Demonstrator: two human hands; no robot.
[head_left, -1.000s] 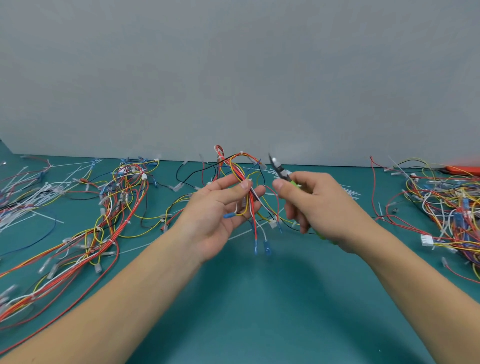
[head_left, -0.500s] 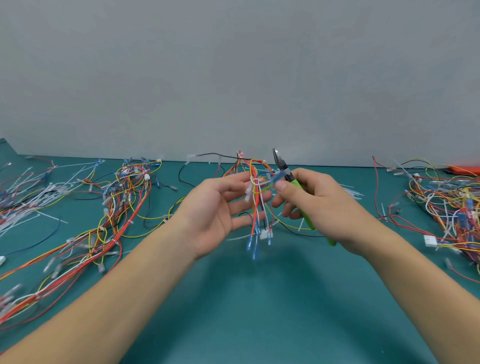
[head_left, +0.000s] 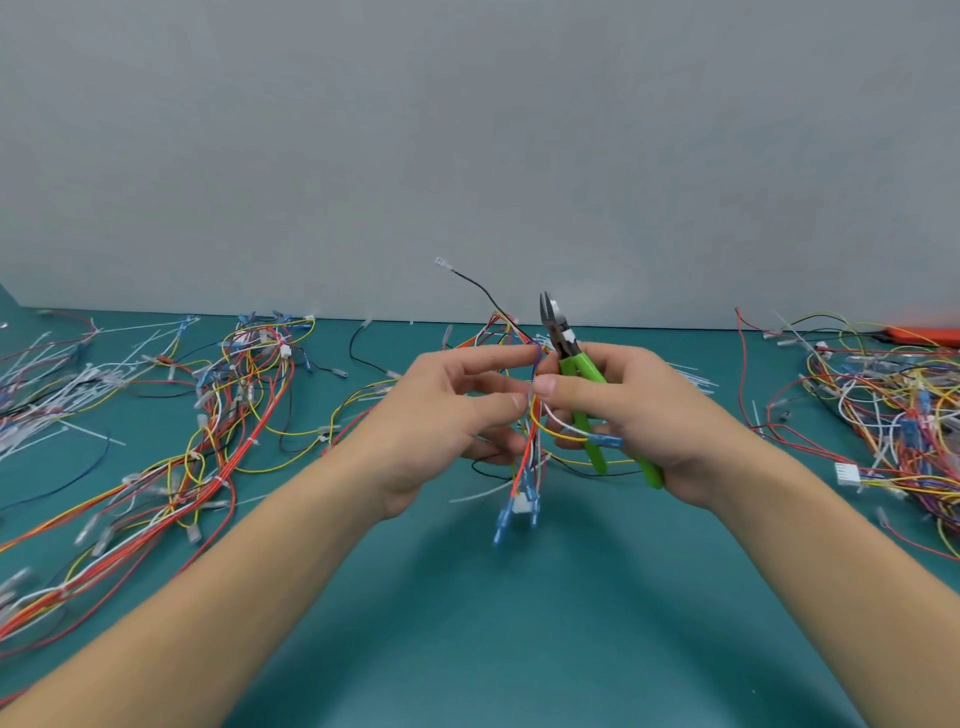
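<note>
Grey wall (head_left: 467, 130) fills the upper half of the frame, and below it a teal tabletop (head_left: 467, 634) runs to the bottom edge. Across the left of the frame sprawls a long tangle of red, yellow and white wires (head_left: 218, 447), and a second heap (head_left: 883, 410) crowds the right edge. Two bare forearms come up from the lower corners and meet at the middle of the frame, raised above the tabletop. The left hand (head_left: 447, 415) has its palm turned toward the centre, forefinger stretched out and thumb beneath it, pinching the wire harness (head_left: 527, 457), with the lower fingers curled in behind the strands. The right hand (head_left: 644, 415) faces it, fingers wrapped around the green handles of the cutters (head_left: 574, 364), its thumb tip pressed against the same strands just beside the left thumb. The cutters stand nearly upright, dark nose pointing up in front of the wall. Below the hands the harness hangs free, ending in blue terminals (head_left: 501, 525) clear of the tabletop. One black wire (head_left: 480, 286) arcs up toward the upper left.
</note>
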